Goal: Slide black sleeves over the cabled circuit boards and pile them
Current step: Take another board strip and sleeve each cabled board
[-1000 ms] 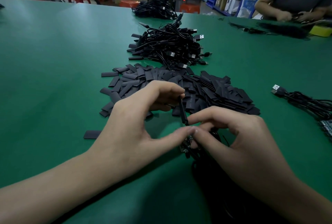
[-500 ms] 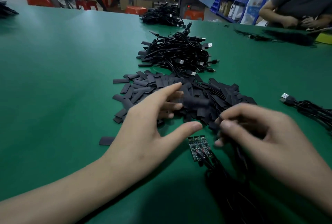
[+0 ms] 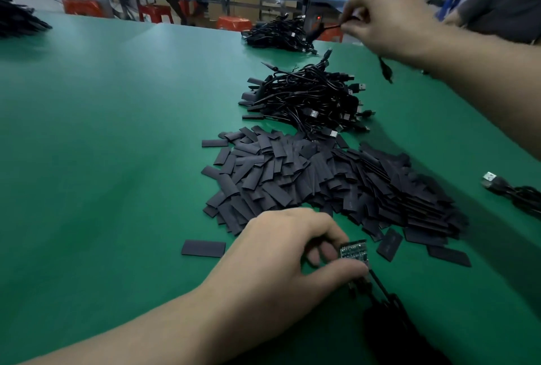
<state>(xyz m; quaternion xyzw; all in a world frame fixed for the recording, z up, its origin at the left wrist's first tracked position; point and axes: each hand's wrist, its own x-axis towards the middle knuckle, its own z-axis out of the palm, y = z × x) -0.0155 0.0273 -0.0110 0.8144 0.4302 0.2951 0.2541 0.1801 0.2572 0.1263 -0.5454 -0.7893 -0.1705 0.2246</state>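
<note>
A heap of flat black sleeves lies in the middle of the green table. Behind it sits a pile of finished black cables. My left hand pinches a small green circuit board near the table's front, its black wires trailing toward a dark bundle. My right hand is raised high above the finished pile and grips a sleeved cable, whose loose end dangles below the hand.
A second cable pile lies at the far edge. A USB-ended cable bundle rests at the right. Single sleeves lie loose near my left hand. Another person's arm is at the far right; red stools stand beyond the table.
My right hand rose from the near table to high over the finished pile, carrying a sleeved cable. My left hand closed on the bare circuit board it had hovered beside.
</note>
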